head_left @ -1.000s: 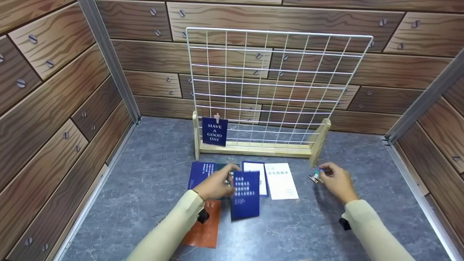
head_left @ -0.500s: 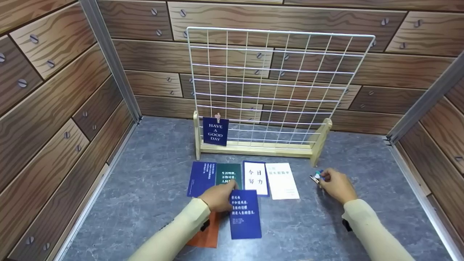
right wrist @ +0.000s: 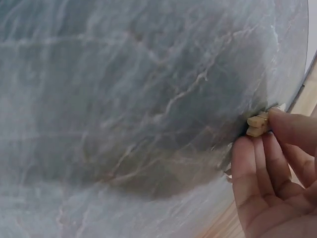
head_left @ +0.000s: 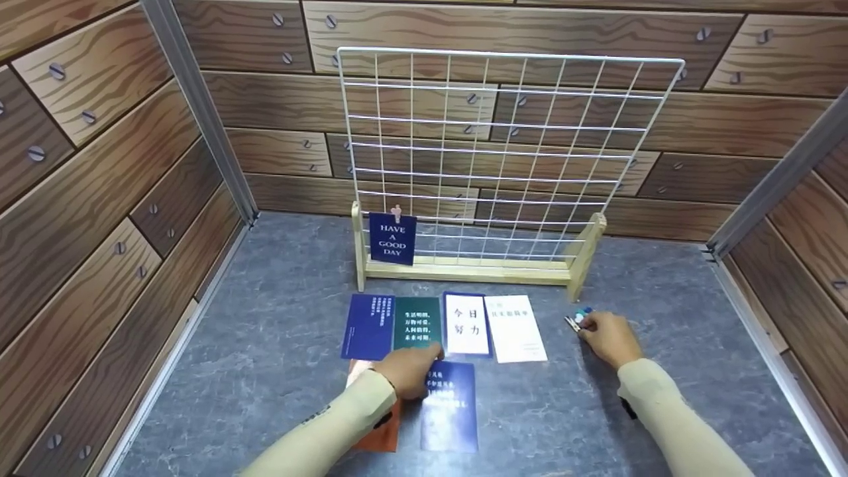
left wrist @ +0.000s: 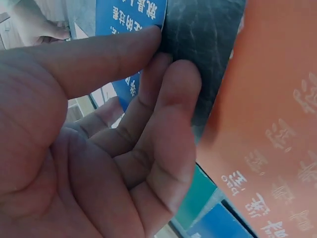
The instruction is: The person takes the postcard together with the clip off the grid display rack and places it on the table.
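Note:
In the head view my left hand point(head_left: 412, 371) pinches the left edge of a blue card point(head_left: 450, 414) with white writing. The left wrist view shows the thumb and fingertips at the edge of that blue card point(left wrist: 131, 17). An orange card point(head_left: 381, 434) lies partly under my left forearm. My right hand point(head_left: 611, 338) is at a small heap of clips point(head_left: 582, 317) on the right. Up close in the right wrist view, its thumb and fingers grip a small wooden clothespin point(right wrist: 257, 124).
Behind the left hand lie a blue card point(head_left: 366, 328), a green card point(head_left: 416, 318), a blue-bordered white card point(head_left: 466, 324) and a white card point(head_left: 517, 331). A white wire grid point(head_left: 507, 122) stands in a wooden base point(head_left: 464, 271). A clip holds a navy card point(head_left: 392, 240) on it.
My left hand has brought the blue card down and toward me, flat near the orange card, uncovering the green and white cards. The right hand has stayed by the clips, shifting slightly.

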`<state>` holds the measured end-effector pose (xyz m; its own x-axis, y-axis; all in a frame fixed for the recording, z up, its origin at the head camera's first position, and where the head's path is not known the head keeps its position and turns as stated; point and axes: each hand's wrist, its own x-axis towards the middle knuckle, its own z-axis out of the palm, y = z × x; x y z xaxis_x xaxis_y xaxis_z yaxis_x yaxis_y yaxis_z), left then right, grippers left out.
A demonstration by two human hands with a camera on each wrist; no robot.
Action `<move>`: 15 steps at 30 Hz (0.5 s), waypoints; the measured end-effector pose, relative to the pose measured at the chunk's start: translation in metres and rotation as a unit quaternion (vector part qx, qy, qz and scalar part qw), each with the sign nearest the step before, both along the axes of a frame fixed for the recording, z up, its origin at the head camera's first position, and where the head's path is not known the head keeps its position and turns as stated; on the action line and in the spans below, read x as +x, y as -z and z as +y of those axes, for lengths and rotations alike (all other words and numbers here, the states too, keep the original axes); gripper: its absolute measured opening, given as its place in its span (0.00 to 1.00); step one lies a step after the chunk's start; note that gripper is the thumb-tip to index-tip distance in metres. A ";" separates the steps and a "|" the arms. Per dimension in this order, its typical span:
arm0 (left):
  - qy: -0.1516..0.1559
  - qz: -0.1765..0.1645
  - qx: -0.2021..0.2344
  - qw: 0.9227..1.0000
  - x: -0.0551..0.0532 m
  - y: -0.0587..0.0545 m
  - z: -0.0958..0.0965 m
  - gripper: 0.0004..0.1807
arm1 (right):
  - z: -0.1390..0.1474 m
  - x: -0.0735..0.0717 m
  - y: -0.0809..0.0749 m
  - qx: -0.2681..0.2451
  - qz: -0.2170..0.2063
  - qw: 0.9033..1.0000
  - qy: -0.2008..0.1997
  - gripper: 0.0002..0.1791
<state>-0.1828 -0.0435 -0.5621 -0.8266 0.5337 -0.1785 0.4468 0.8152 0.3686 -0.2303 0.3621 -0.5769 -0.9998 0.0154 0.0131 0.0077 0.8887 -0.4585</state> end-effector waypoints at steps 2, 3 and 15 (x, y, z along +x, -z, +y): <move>0.008 0.011 -0.009 1.000 0.000 0.002 0.001 0.28 | -0.002 -0.001 -0.001 0.002 -0.003 1.000 -0.005 0.05; 0.014 0.018 -0.012 1.000 0.000 0.002 0.001 0.27 | -0.002 -0.002 -0.001 0.002 -0.003 1.000 -0.005 0.05; 0.029 0.026 -0.033 0.999 0.005 -0.002 0.007 0.23 | -0.004 0.001 0.002 0.007 0.005 1.000 0.015 0.04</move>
